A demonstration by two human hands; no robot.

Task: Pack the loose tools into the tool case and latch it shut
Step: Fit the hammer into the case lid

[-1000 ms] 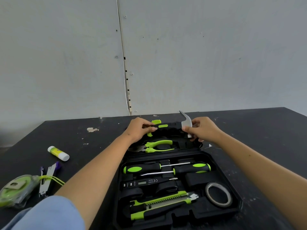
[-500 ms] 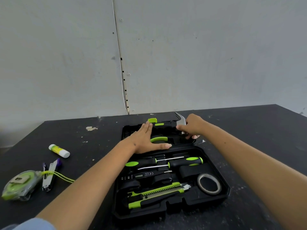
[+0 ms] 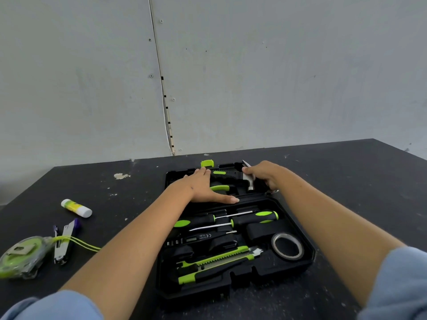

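Observation:
The black tool case [image 3: 307, 257] lies open on the black table. In its near half sit two green-and-black screwdrivers [image 3: 254, 217], a voltage tester, a green utility knife [image 3: 217, 262] and a tape roll [image 3: 287, 246]. In the far half lie green-handled pliers [image 3: 219, 188] and the hammer [image 3: 227, 174]. My left hand [image 3: 203, 189] rests flat, fingers spread, over the pliers and the hammer's handle. My right hand [image 3: 265, 175] is closed around the hammer's steel head [image 3: 249, 184]. A green latch [image 3: 207, 163] stands up at the case's far edge.
To the left on the table lie a glue stick [image 3: 76, 207], a small stapler-like tool [image 3: 65, 241] and a green tape measure in a plastic bag [image 3: 22, 256]. A grey wall rises just behind the table's far edge.
The hammer has come down from above the case into the far half. My left hand let go of its handle and now lies flat on the tools.

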